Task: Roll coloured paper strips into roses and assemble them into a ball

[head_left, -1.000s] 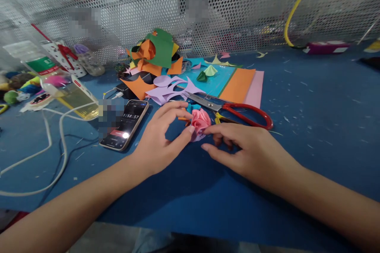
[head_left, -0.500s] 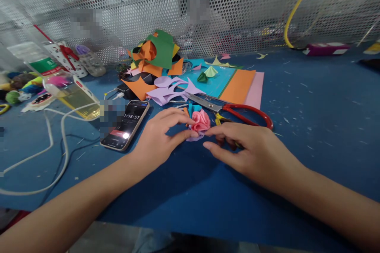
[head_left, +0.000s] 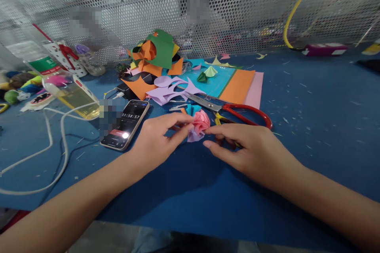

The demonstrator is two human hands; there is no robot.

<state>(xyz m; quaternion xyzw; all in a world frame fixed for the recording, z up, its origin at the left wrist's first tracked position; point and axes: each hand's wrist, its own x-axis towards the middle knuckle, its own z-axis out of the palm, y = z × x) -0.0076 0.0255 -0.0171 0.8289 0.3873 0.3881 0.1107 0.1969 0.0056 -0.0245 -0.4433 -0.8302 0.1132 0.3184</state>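
A small paper flower (head_left: pixel 202 121), pink at the middle with purple, blue and orange paper around it, sits between my hands above the blue table. The thumb and forefinger of my left hand (head_left: pixel 162 132) pinch its left side. My right hand (head_left: pixel 245 144) is beside it, its forefinger tip touching the flower's right edge while the thumb stays apart and the other fingers curl under. Just behind the right hand lie red-handled scissors (head_left: pixel 247 114), blades pointing left. Part of a yellow-handled tool (head_left: pixel 218 118) shows under that hand.
Purple paper offcuts (head_left: pixel 175 89), stacked coloured sheets (head_left: pixel 237 85) and a heap of green and orange scraps (head_left: pixel 160 51) lie behind. A phone (head_left: pixel 126 124) with white cables is at left, near a tilted bottle (head_left: pixel 78 97). A perforated metal panel (head_left: pixel 237 4) stands across the back.
My left fingers have closed from a loose curve into a pinch on the flower. The flower has turned slightly. My right hand has barely moved.
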